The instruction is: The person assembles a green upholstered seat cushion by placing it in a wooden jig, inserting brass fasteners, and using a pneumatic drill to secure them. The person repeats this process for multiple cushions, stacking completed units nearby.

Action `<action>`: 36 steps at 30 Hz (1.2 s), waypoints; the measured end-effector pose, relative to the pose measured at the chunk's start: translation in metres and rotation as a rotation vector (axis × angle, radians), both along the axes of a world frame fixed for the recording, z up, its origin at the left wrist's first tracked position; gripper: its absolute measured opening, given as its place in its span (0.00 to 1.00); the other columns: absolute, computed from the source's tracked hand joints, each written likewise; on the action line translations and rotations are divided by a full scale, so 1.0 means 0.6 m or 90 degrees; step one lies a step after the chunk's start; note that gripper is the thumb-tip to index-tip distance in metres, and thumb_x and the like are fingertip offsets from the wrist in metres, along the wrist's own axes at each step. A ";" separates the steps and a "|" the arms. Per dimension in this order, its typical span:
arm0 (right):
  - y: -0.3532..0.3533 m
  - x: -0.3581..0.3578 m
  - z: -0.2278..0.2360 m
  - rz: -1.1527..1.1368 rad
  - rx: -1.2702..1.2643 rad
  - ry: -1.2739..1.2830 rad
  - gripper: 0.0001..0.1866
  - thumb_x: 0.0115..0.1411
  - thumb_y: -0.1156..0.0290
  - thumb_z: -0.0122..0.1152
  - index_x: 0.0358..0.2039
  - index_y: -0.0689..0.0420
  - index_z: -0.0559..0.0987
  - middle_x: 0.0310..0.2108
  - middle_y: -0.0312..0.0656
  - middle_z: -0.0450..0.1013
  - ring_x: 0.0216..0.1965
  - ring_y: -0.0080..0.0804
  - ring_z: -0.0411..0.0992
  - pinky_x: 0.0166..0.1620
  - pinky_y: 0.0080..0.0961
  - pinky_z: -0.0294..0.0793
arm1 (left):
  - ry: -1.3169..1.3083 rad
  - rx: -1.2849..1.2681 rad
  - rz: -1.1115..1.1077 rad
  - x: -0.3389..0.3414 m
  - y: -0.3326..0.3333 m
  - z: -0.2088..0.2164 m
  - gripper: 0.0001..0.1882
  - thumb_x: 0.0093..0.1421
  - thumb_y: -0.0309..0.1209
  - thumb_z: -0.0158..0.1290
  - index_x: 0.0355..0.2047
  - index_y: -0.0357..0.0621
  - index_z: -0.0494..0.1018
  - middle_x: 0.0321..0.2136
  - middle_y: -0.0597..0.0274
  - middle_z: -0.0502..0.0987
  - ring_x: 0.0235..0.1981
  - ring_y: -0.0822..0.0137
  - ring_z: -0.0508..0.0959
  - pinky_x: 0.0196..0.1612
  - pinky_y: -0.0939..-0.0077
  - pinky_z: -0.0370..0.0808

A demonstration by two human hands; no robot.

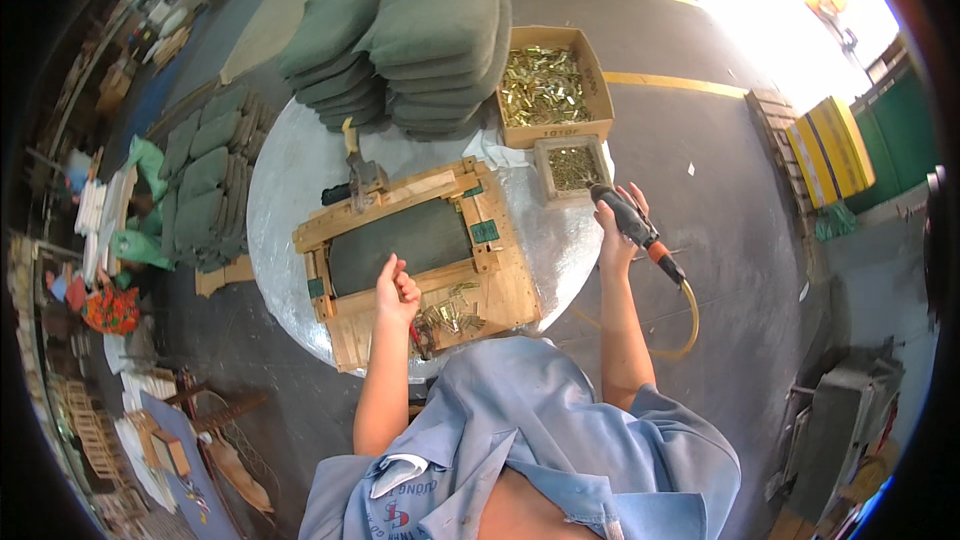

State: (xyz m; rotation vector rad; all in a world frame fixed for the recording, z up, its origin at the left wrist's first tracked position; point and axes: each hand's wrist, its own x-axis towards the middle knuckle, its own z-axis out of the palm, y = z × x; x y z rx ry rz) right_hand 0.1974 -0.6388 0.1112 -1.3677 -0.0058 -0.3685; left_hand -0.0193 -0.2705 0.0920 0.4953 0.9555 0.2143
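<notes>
My right hand [612,230] grips a black and orange air screwdriver [630,220] with a yellow hose trailing from it. Its tip is beside a small tray of screws [573,168]. Over the near side of a wooden jig [385,210], my left hand [398,292] is closed, and what its fingers hold, if anything, is hidden. A dark grey-green padded panel [400,245] lies inside the jig's frame. Loose brass-coloured metal pieces [452,316] lie on the jig's board near my left hand, next to a red-handled tool [416,338].
Behind the jig rests another power tool [366,176]. Tall stacks of grey-green cushions [440,30] stand at the table's far side, beside a cardboard box [558,135] of brass-coloured metal parts. More cushions [208,175] are piled left. A yellow stack [830,150] sits on a pallet right.
</notes>
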 end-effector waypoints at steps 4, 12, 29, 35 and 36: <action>-0.008 0.017 -0.041 0.005 -0.057 0.007 0.40 0.61 0.74 0.76 0.71 0.53 0.69 0.61 0.47 0.75 0.54 0.36 0.80 0.47 0.30 0.89 | 0.063 -0.010 -0.049 0.021 -0.032 -0.042 0.16 0.68 0.48 0.67 0.36 0.52 0.79 0.16 0.75 0.68 0.14 0.77 0.63 0.16 0.79 0.57; -0.003 0.021 -0.060 -0.016 -0.080 -0.035 0.39 0.60 0.77 0.77 0.70 0.57 0.70 0.58 0.47 0.77 0.46 0.31 0.82 0.40 0.25 0.86 | -0.060 -0.058 -0.182 0.052 -0.088 -0.031 0.15 0.71 0.45 0.64 0.37 0.48 0.79 0.18 0.73 0.69 0.14 0.77 0.65 0.16 0.81 0.56; -0.010 0.047 -0.055 -0.019 -0.106 0.020 0.41 0.58 0.74 0.77 0.71 0.54 0.69 0.59 0.46 0.77 0.50 0.34 0.82 0.46 0.30 0.89 | -0.039 -0.149 -0.120 -0.016 -0.107 -0.072 0.14 0.72 0.44 0.63 0.36 0.48 0.79 0.19 0.73 0.72 0.16 0.76 0.68 0.18 0.80 0.63; 0.018 -0.065 0.080 0.041 0.178 0.157 0.40 0.61 0.76 0.74 0.72 0.53 0.67 0.62 0.48 0.74 0.53 0.40 0.82 0.52 0.36 0.89 | -0.054 -0.078 -0.198 0.016 -0.129 -0.032 0.17 0.71 0.46 0.64 0.44 0.45 0.82 0.26 0.70 0.76 0.18 0.78 0.68 0.19 0.82 0.62; 0.021 -0.085 0.100 0.068 0.207 0.162 0.40 0.64 0.76 0.70 0.74 0.51 0.64 0.64 0.50 0.72 0.54 0.47 0.83 0.53 0.39 0.89 | -0.062 -0.061 -0.223 0.030 -0.134 -0.027 0.19 0.71 0.47 0.64 0.46 0.44 0.82 0.28 0.70 0.77 0.19 0.78 0.68 0.20 0.82 0.62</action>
